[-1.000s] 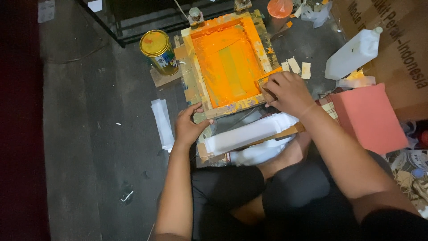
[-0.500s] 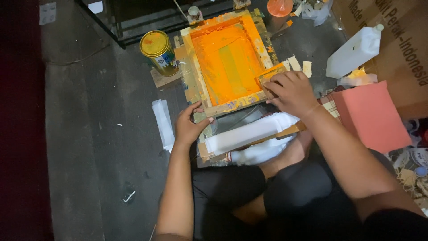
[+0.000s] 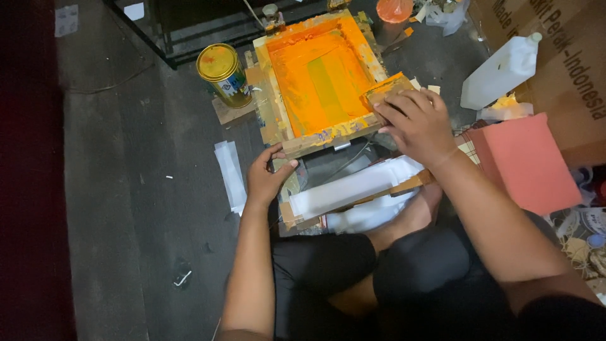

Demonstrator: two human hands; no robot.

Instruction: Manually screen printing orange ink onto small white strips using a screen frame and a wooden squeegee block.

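1. A person sat cross-legged on a dark concrete floor (image 3: 126, 189), seen from above, with a wooden screen-printing frame (image 3: 322, 79) in front of the knees.
2. The frame was tilted, its near edge raised off the floor, and its mesh was coated in bright orange ink with a greenish strip down the middle.
3. The left hand (image 3: 268, 177) was at the frame's near left corner, its fingers curled closed around the lower wooden edge there, thumb on top.
4. The right hand (image 3: 416, 123) lay at the frame's near right corner, its fingers closed down over an ink-smeared squeegee (image 3: 386, 88) and gripping it against the frame's rim.
5. Under the raised near edge lay a white sheet (image 3: 356, 186) on a flat wooden board (image 3: 404, 184), just ahead of the person's bare foot (image 3: 410, 218).
6. A gold-lidded paint tin (image 3: 224, 72) stood upright just left of the frame, on a small scrap of cardboard.
7. A folded strip of white plastic (image 3: 230, 173) lay on the floor left of the left hand, near it but not touching.
8. A white plastic jug (image 3: 502, 69) lay tilted to the right of the frame, against a brown cardboard box (image 3: 555, 57).
9. A pink rectangular slab (image 3: 527, 161) rested beside the right forearm, near the box.
10. An orange-stained cup (image 3: 394, 9) stood beyond the frame's far right corner, at the top edge of the view.
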